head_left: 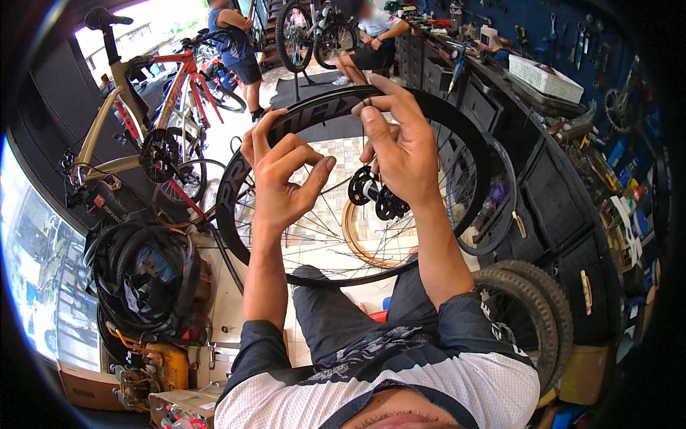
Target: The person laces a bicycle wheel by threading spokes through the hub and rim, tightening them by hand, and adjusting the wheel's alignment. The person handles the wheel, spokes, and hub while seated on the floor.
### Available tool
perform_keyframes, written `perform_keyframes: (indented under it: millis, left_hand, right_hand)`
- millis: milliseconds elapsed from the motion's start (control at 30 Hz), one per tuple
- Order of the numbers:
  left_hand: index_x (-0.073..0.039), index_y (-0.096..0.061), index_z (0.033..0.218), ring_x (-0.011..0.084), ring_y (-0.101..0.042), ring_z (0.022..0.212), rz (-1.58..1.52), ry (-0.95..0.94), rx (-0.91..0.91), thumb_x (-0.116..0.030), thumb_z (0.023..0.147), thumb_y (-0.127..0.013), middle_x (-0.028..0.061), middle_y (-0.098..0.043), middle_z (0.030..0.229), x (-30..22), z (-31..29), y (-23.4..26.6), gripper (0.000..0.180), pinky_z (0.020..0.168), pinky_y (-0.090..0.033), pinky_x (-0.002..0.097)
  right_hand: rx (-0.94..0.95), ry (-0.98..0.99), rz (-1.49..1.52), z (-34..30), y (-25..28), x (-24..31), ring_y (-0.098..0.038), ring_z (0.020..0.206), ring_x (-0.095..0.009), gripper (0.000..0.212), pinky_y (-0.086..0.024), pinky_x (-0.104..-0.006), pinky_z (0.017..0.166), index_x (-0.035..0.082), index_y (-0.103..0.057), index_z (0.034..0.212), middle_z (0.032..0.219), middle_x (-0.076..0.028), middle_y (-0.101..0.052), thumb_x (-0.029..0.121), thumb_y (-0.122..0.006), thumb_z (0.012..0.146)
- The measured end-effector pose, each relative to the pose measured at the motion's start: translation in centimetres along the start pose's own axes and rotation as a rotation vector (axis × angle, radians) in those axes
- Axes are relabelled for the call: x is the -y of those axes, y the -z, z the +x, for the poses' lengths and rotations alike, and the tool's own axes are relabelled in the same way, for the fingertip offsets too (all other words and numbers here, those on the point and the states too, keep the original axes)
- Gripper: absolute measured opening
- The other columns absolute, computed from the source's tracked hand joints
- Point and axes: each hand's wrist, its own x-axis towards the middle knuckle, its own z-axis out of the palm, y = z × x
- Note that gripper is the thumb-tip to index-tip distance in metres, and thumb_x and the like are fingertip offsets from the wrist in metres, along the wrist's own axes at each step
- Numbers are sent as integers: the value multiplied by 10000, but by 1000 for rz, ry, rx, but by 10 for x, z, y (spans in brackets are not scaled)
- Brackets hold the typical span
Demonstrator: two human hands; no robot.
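A black, deep-rimmed bicycle wheel (232,193) with thin dark spokes and a black flanged hub (359,186) sits above the person's lap, its upper rim by both hands: the left hand (282,175) has curled fingers, thumb and forefinger slightly apart, while the right hand (400,146) has thumb and forefinger close together near a spoke, though I cannot tell whether they pinch it. Beyond the spokes lies a thin tan hoop (346,230); leftward are coiled black tyres (107,286) and a beige bicycle frame (96,134), rightward knobby dark tyres (561,314) near black drawers (557,193).
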Motion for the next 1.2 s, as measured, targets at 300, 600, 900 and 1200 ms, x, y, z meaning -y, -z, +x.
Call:
perform_keyframes:
  millis: [300,600,900,1200]
  left_hand:
    - [-57,-717,970,357,-579,1298,-51,98,-395,-59,861,-784,78,-696,1043,-22,-29,-29,128,1130,-348,478]
    - [49,-457,1481,335,-602,1330,-1338,816,-230,-382,1142,-485,247,-616,1403,-33,-33,-70,550,1139,-457,466]
    - [-140,-590,1358,214,-577,1279,-1721,664,-337,-389,1126,-512,65,-675,1332,-4,-19,-99,349,1035,-431,449]
    - [41,-674,1126,174,-703,991,-923,746,-19,-159,1071,-648,123,-727,1092,-26,-72,-37,209,918,-558,315]
  right_hand:
    - [14,137,-319,13,4,-5,-651,610,-69,205,-509,-219,496,-48,-714,1093,1282,-109,-651,144,-652,1061]
    - [3,39,-273,10,5,4,-617,1108,-253,186,-563,-308,715,-44,-723,1062,1282,-174,-663,134,-684,1025]
    - [18,116,-314,9,5,-3,-622,859,-149,182,-519,-260,609,-49,-731,1079,1315,-137,-644,119,-684,1028]
    - [0,96,-269,4,3,-5,-642,598,-48,177,-497,-204,488,-41,-741,1079,1331,-101,-621,120,-681,1037]
